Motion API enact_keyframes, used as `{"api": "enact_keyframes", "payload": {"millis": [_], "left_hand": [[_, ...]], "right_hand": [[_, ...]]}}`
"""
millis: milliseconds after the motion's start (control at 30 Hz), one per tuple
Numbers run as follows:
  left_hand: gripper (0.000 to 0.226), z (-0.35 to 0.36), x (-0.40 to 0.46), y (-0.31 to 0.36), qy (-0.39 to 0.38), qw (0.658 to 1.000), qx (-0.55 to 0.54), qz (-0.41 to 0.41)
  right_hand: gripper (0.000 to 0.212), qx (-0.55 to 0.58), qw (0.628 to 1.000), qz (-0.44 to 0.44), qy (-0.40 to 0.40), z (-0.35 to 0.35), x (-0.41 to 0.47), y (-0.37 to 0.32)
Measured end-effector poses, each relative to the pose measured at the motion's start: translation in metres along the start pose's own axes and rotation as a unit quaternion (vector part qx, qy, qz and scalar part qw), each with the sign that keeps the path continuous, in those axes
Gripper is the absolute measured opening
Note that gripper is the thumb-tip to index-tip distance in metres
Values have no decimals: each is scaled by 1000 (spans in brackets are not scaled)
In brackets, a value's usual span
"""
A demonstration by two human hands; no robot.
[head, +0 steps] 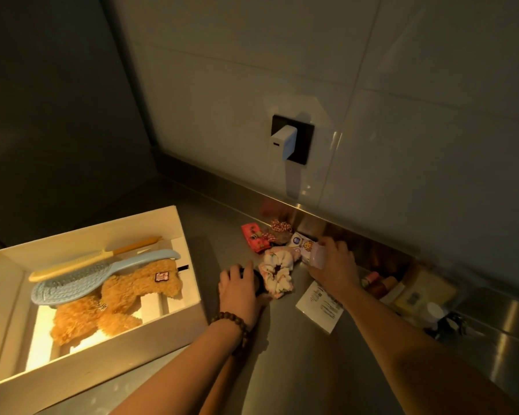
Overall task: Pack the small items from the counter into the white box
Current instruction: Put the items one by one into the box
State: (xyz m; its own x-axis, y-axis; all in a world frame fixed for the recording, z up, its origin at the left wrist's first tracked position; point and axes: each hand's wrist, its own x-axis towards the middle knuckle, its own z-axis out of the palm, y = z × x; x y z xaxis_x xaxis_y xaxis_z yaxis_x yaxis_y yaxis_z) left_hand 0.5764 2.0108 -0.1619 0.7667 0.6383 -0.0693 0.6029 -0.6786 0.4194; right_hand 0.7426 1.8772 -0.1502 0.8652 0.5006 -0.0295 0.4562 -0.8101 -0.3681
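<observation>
The white box (174, 322) stands open at the left of the steel counter. Inside lie a brown plush toy (123, 298), a blue hairbrush (81, 280) and a yellow comb (93, 260). My left hand (240, 290) grips a small black round object (258, 283) just right of the box. My right hand (333, 265) holds a small pale pink item (318, 256) above the counter. Between the hands lies a floral scrunchie (277, 275). Behind it sit a red packet (253, 236), a red-and-white hair tie (279, 229) and a cartoon sticker card (301, 242).
A white printed paper slip (318, 310) lies under my right forearm. More small bottles and packets (402, 290) cluster at the right by the steel backsplash. A white charger (283, 142) is plugged into a black wall socket above.
</observation>
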Motion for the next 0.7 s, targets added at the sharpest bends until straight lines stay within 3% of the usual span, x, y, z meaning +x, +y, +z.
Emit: {"api": "enact_keyframes", "payload": {"millis": [267, 467, 700], "left_hand": [[69, -48, -25, 14, 41, 996, -45, 64], [69, -120, -52, -5, 137, 973, -92, 158], [69, -210, -54, -92, 52, 983, -80, 158]], "right_hand": [[66, 186, 979, -83, 21, -38, -34, -40], [66, 219, 964, -148, 22, -82, -61, -91], [64, 211, 950, -230, -23, -86, -76, -160]]}}
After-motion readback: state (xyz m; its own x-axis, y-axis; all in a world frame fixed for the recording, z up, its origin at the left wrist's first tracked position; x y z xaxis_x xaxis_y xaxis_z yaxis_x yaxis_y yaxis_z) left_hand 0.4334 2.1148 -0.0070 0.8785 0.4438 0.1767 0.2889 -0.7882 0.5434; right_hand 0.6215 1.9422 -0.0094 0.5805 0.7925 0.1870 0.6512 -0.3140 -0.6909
